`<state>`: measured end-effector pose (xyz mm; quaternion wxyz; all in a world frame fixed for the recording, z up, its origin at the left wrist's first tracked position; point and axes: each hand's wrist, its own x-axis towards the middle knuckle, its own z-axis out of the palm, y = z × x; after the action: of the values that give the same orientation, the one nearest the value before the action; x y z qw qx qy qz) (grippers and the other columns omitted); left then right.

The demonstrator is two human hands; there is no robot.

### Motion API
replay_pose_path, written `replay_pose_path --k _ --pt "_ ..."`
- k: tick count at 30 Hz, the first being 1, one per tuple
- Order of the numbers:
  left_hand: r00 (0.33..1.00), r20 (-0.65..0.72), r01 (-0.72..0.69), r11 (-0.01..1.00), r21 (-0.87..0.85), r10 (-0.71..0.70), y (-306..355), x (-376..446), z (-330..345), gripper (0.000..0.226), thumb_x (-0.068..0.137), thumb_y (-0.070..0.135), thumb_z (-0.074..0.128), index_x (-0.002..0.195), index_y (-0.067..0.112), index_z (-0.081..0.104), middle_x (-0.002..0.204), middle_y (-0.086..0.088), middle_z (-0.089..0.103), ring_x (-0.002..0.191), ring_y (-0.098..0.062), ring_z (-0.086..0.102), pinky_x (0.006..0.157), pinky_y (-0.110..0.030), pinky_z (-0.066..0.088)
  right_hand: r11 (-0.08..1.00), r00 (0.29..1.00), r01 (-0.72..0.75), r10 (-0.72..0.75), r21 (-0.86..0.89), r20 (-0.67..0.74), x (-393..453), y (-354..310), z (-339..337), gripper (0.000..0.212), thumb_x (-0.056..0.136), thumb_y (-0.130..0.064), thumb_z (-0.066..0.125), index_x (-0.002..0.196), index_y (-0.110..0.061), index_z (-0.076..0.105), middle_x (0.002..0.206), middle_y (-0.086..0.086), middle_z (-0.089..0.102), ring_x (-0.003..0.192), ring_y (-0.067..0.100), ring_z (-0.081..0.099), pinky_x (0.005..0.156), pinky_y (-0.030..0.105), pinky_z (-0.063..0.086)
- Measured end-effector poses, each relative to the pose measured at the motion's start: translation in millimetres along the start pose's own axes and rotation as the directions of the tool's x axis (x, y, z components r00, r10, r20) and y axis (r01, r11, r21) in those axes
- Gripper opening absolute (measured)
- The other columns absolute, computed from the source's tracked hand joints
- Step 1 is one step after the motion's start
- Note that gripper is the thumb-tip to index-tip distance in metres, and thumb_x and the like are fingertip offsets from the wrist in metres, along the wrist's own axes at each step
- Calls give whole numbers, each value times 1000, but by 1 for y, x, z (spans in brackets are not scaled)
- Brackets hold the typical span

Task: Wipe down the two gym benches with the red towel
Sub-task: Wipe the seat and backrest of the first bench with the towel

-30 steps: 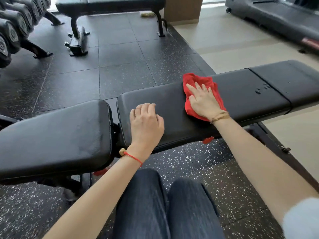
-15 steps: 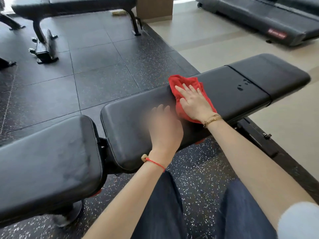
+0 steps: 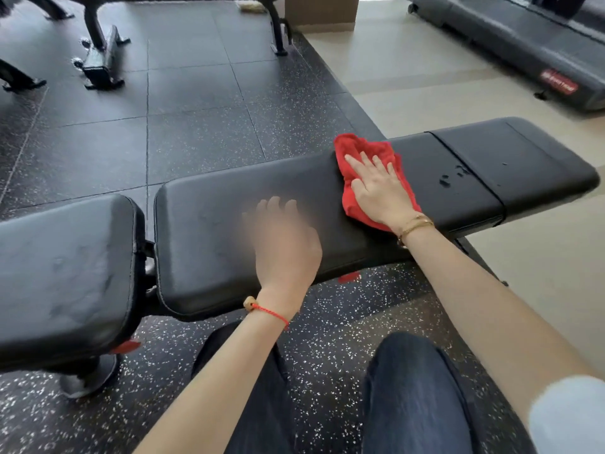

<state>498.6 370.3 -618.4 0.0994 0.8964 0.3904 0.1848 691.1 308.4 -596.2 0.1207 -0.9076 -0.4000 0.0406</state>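
The right hand (image 3: 379, 188) lies flat with fingers spread on the red towel (image 3: 363, 152), pressing it onto the long pad of the near bench (image 3: 209, 224) towards the pad's far edge, just left of a few water drops (image 3: 453, 176) beside the seam. The left hand (image 3: 284, 244) (blurred) rests on the same pad near its front edge, holding nothing, though how its fingers lie I cannot tell. A 2nd bench (image 3: 101, 50) stands well apart on the rubber floor (image 3: 196, 103).

Two benches (image 3: 294, 204) (image 3: 98, 37), one red towel (image 3: 360, 152), two hands (image 3: 284, 247) (image 3: 379, 188), one treadmill (image 3: 510, 37).
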Motion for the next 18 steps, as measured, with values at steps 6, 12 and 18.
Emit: replay_pose_path --k 6,12,18 --pt "997 -63 42 998 54 -39 2 2 5 43 89 32 41 128 20 53 137 -6 50 134 -28 40 117 -55 23 965 964 263 -263 10 27 7 -21 8 56 99 -22 34 154 -28 21 163 6 12 150 25 9 122 42 -1" --pt "993 -110 45 999 17 -43 1 1 5 39 90 29 45 125 21 58 134 -4 54 132 -26 44 118 -49 25 880 878 473 -476 46 58 -32 6 3 61 97 -19 38 153 -32 21 162 1 16 151 21 9 123 39 1" --pt "993 -112 47 999 18 -45 2 -2 6 38 92 27 48 128 21 58 138 -2 55 135 -23 44 119 -48 25 975 973 224 -224 7 52 19 39 -9 57 100 -24 33 155 -29 18 163 7 11 151 27 8 122 44 -1"
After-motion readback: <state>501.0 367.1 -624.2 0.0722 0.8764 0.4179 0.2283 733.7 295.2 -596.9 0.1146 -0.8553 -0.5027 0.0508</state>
